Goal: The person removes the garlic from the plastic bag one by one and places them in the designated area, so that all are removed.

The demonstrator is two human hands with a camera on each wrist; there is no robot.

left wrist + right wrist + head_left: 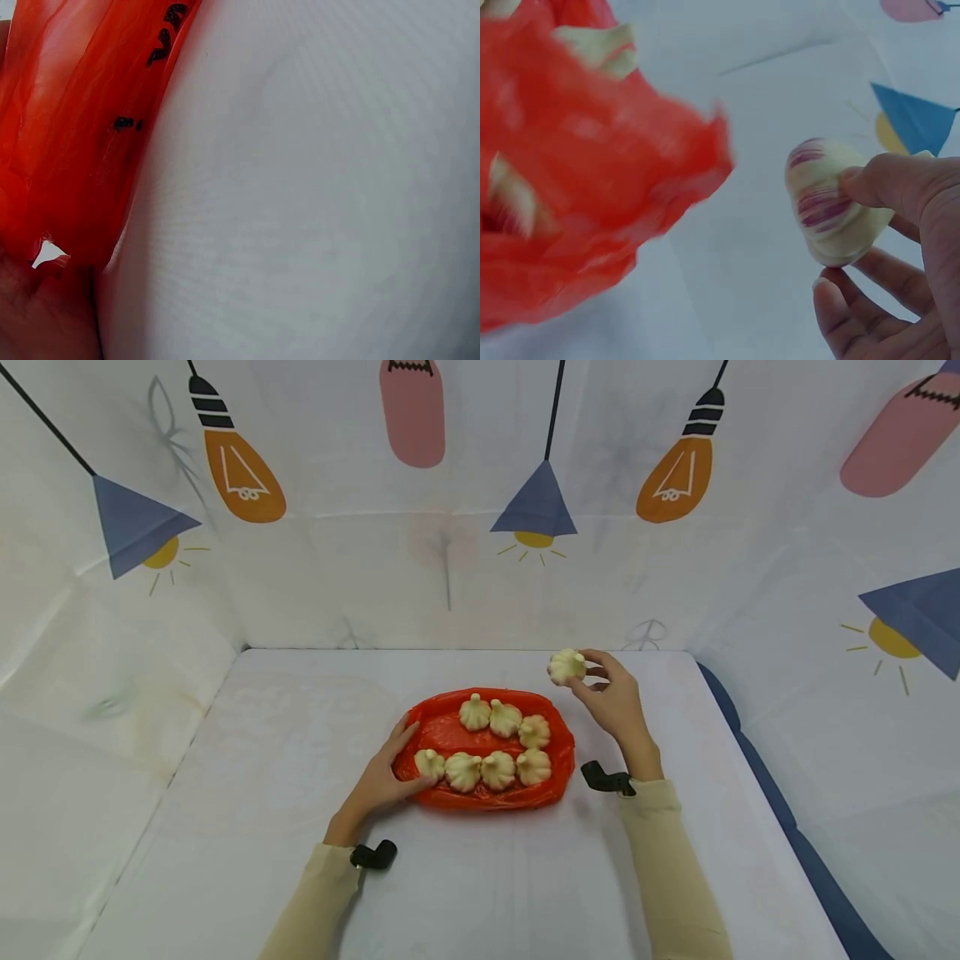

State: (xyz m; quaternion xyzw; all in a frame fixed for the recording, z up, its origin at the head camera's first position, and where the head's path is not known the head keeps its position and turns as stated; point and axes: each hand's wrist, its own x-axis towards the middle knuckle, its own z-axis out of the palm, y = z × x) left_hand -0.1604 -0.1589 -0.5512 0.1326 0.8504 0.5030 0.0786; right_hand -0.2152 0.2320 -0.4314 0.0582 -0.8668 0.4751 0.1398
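Note:
My right hand [611, 697] holds a garlic bulb [566, 667] between thumb and fingers, raised behind the right end of a red plastic-wrapped tray [442, 739]. In the right wrist view purple streaks show on the held garlic bulb [829, 202]. Several more pale garlic bulbs [498, 770] lie in the tray, one row along the near side and others at the back and right. At the tray's left end my left hand [386, 772] grips the rim, thumb over the front corner. The red plastic [75, 135] with black marks fills the left wrist view's left side.
The tray stands on a white tabletop [480, 885]. White sheets printed with lamps and bulbs [450, 585] hang behind and at both sides. A dark blue strip [765, 785] runs along the table's right edge. Each wrist wears a black camera band [375, 855].

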